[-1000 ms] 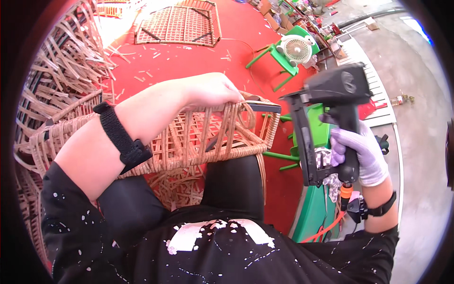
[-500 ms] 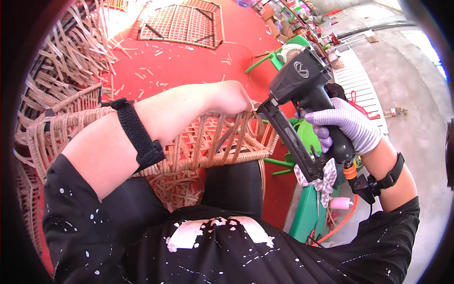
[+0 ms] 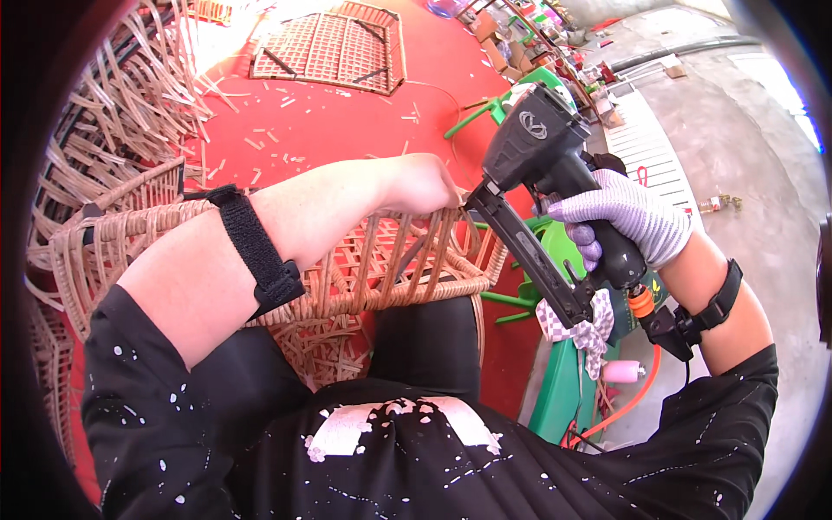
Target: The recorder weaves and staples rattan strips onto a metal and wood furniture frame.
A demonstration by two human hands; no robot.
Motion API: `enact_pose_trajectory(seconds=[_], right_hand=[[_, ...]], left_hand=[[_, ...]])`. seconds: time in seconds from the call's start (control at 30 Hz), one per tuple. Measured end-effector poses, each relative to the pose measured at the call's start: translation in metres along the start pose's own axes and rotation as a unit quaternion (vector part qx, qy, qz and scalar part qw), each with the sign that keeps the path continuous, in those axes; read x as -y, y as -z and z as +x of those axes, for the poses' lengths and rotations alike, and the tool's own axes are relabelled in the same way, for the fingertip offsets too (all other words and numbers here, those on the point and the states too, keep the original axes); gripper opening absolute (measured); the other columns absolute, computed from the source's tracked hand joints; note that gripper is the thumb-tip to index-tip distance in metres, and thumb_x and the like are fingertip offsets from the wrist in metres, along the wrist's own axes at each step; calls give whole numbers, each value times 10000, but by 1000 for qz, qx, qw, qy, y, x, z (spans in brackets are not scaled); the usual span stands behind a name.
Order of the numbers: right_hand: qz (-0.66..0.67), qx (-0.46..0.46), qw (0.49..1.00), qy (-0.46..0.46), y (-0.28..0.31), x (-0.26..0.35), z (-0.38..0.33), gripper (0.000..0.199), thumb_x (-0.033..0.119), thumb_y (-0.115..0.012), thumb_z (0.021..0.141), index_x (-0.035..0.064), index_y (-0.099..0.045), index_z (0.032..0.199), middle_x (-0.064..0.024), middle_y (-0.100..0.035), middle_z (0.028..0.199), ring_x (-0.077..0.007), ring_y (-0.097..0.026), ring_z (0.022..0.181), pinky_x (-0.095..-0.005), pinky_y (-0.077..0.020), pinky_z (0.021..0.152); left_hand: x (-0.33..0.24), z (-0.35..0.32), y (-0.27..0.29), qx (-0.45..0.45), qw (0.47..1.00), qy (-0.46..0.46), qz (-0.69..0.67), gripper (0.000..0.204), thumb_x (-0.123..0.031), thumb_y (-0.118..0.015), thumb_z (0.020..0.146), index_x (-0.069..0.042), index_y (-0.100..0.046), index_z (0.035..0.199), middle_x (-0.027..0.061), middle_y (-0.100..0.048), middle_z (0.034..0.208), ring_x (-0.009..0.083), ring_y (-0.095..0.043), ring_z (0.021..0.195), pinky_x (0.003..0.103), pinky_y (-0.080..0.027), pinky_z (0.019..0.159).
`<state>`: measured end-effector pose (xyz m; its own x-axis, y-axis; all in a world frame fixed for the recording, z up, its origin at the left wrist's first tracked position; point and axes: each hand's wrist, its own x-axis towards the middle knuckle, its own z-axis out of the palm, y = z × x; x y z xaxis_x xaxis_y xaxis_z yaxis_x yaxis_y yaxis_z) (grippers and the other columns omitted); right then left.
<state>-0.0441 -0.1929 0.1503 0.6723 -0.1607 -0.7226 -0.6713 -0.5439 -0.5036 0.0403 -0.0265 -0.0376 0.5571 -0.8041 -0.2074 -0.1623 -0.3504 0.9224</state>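
Observation:
A black pneumatic nail gun [image 3: 529, 134] is held by the handle in my right hand [image 3: 637, 217], which wears a pale purple knit glove. The gun's nose points left, close to the right end of a woven rattan basket [image 3: 373, 299] lying across my lap. My bare left hand [image 3: 425, 186] is closed round the basket's far rim near that end, just left of the nose. Its fingertips are mostly hidden behind the hand and the strips. Upright rattan strips stand between the basket's rims. An orange fitting [image 3: 640, 303] joins the gun's handle at the bottom.
Loose rattan strips [image 3: 121, 95] pile up at the left. A flat woven panel [image 3: 325, 48] lies on the red floor [image 3: 329, 121] among scraps. To the right are green stools [image 3: 555, 243], a green bench [image 3: 555, 394], a checked cloth [image 3: 581, 329] and an orange hose [image 3: 637, 412].
The nail gun has shifted slightly left, its nose nearer the left hand and the rim. My right forearm has swung a little outward. The left hand keeps its hold.

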Motion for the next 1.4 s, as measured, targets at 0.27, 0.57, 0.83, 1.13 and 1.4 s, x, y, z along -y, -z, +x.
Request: enact_pose_trajectory(seconds=[0.27, 0.57, 0.83, 1.13, 1.4], right_hand=[[9, 10, 999, -37, 4, 5, 9, 230, 175, -727, 806, 51, -588, 940, -18, -542, 604, -123, -535, 466, -291, -488, 460], [-4, 29, 997, -68, 10, 14, 15, 190, 158, -709, 814, 67, -565, 900, -15, -542, 602, -123, -538, 479, -329, -517, 502], [-91, 85, 983, -138, 32, 49, 44, 218, 154, -720, 788, 39, -612, 939, -11, -535, 560, -108, -511, 441, -313, -490, 477], [-82, 151, 969, -176, 51, 58, 72, 334, 149, -636, 848, -28, -586, 1127, -13, -475, 539, -121, -472, 421, -311, -464, 444], [-125, 197, 957, -172, 55, 69, 88, 405, 125, -627, 848, -57, -556, 1203, -14, -470, 528, -124, -481, 409, -311, -466, 423]], left_hand=[[3, 4, -2, -13, 1000, 6, 3, 326, -261, -601, 893, -26, -684, 1102, 108, -690, 950, 175, -625, 872, 331, -480, 792], [5, 2, -3, -23, 1000, -12, -16, 286, -259, -580, 848, -8, -707, 898, 102, -661, 763, 188, -626, 713, 349, -483, 683], [11, 6, -6, -40, 998, -30, -29, 258, -225, -587, 853, -17, -712, 944, 88, -650, 735, 161, -631, 625, 327, -498, 596], [5, -1, -5, -29, 999, -30, -26, 264, -196, -567, 850, -19, -713, 982, 101, -663, 768, 168, -645, 655, 329, -516, 643], [6, -2, -4, -28, 999, -26, -19, 289, -203, -568, 847, -11, -707, 1013, 117, -678, 792, 185, -656, 711, 335, -514, 686]])
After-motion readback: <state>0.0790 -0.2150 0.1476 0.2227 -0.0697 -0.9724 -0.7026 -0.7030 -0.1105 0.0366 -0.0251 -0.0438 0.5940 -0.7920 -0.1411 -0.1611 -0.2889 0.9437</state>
